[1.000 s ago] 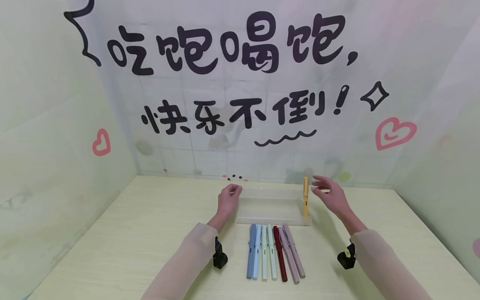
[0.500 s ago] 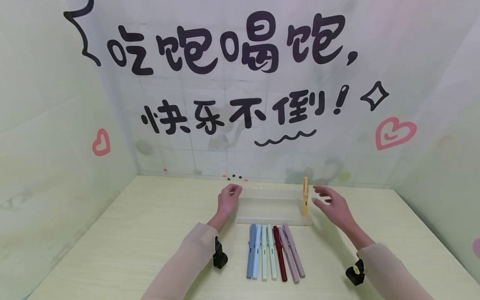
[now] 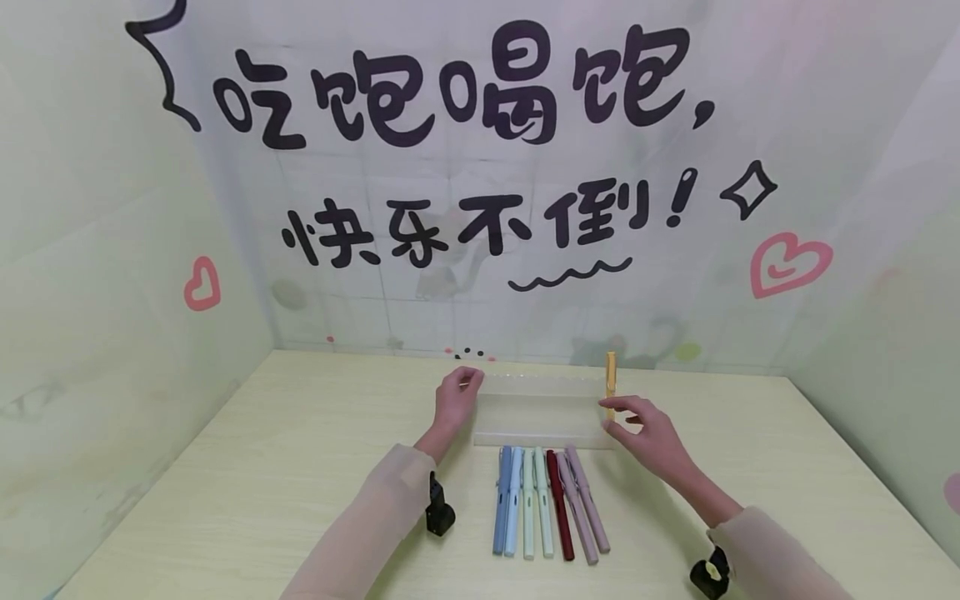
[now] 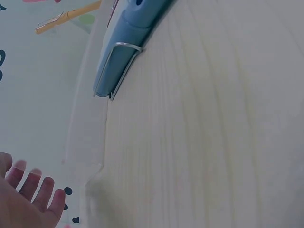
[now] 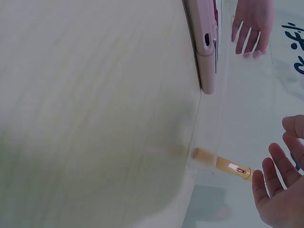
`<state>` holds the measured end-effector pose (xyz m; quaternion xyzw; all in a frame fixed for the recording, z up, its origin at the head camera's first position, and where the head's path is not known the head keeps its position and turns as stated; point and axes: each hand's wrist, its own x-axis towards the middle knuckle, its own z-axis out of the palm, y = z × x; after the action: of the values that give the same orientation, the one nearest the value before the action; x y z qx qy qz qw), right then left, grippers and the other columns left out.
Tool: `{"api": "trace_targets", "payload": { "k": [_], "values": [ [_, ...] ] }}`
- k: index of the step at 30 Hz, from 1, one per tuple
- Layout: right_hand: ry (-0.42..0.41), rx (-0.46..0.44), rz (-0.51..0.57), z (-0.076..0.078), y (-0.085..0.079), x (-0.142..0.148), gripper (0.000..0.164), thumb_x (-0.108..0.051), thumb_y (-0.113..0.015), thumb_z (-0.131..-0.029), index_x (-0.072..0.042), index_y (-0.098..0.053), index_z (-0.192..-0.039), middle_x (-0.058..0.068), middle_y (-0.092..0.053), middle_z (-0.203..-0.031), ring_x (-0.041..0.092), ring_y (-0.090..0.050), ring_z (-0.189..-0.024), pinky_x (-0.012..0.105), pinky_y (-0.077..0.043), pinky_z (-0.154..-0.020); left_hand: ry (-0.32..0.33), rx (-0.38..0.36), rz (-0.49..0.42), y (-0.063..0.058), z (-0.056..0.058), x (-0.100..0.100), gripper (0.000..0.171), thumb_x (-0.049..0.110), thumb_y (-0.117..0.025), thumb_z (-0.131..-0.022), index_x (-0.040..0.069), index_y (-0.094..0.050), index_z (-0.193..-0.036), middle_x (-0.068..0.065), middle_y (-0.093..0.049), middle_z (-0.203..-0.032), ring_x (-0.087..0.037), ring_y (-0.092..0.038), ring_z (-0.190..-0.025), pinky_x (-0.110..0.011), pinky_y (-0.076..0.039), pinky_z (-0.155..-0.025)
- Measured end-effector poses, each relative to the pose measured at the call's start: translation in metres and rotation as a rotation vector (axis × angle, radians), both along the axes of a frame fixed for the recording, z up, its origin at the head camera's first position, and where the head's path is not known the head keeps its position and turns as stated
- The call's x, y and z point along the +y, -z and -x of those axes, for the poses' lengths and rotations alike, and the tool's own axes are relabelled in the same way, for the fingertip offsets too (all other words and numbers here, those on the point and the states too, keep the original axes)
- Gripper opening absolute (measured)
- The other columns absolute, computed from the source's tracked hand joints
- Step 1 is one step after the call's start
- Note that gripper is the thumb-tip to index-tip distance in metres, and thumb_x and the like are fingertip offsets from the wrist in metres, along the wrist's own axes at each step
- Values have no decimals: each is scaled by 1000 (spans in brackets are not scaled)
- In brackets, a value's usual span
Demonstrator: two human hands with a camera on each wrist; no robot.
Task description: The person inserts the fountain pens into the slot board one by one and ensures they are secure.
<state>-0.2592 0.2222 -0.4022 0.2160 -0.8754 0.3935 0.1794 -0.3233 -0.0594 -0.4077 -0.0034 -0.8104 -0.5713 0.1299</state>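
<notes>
A clear plastic pen stand (image 3: 540, 408) stands toward the back of the table. My left hand (image 3: 457, 400) grips its left end at the top edge; the lighter fingertips in the left wrist view lie behind the plastic. A yellow pen (image 3: 611, 371) stands upright at the stand's right end. In front of that pen is my right hand (image 3: 648, 433), its fingers loosely bent and spread; in the right wrist view they cover the pen's upper part. Contact with the pen cannot be told. Before the stand lie a blue pen (image 3: 502, 508), a dark red pen (image 3: 561, 517) and a mauve pen (image 3: 588, 508).
Beside these lie a light blue pen (image 3: 513, 508) and a pale green pen (image 3: 528, 508), with others in the same row. The pale wooden table (image 3: 300, 467) meets a printed back wall (image 3: 450, 325) just behind the stand. Each wrist wears a small black camera.
My right hand first drew slightly away from the yellow pen, then moved left and down in front of it. The left hand, the stand and the lying pens have stayed put.
</notes>
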Motion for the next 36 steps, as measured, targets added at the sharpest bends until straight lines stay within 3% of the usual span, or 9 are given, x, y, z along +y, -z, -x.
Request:
{"api": "trace_targets", "payload": {
  "k": [9, 13, 22, 36],
  "values": [
    [-75, -131, -40, -8, 8, -17, 22, -6, -64, -84, 1, -62, -104, 12, -63, -98, 24, -56, -85, 29, -51, -68, -1, 6, 4, 1, 2, 0, 23, 17, -53, -93, -3, -61, -102, -15, -63, -101, -29, -58, -98, -36, -49, -83],
    [-104, -189, -92, -9, 10, -20, 21, -6, -64, -83, 2, -62, -102, 6, -63, -87, 18, -57, -76, 25, -49, -62, -2, 5, 9, 2, 3, 0, 24, 17, -53, -93, -3, -61, -102, -15, -63, -100, -29, -58, -98, -37, -49, -82],
    [-116, -302, -153, -10, 14, -27, 22, -8, -65, -81, 2, -61, -100, -1, -57, -73, 12, -50, -62, 23, -44, -50, -7, -14, 10, 3, 3, 0, 24, 18, -53, -93, -2, -61, -103, -15, -62, -101, -28, -57, -99, -37, -49, -84],
    [-149, -382, -188, -10, 15, -25, 29, -9, -67, -81, 2, -55, -106, -1, -53, -66, 12, -48, -52, 23, -42, -44, -4, -3, 20, 3, 3, -1, 22, 16, -52, -93, -2, -60, -104, -15, -62, -102, -29, -57, -99, -38, -49, -83]
  ]
}}
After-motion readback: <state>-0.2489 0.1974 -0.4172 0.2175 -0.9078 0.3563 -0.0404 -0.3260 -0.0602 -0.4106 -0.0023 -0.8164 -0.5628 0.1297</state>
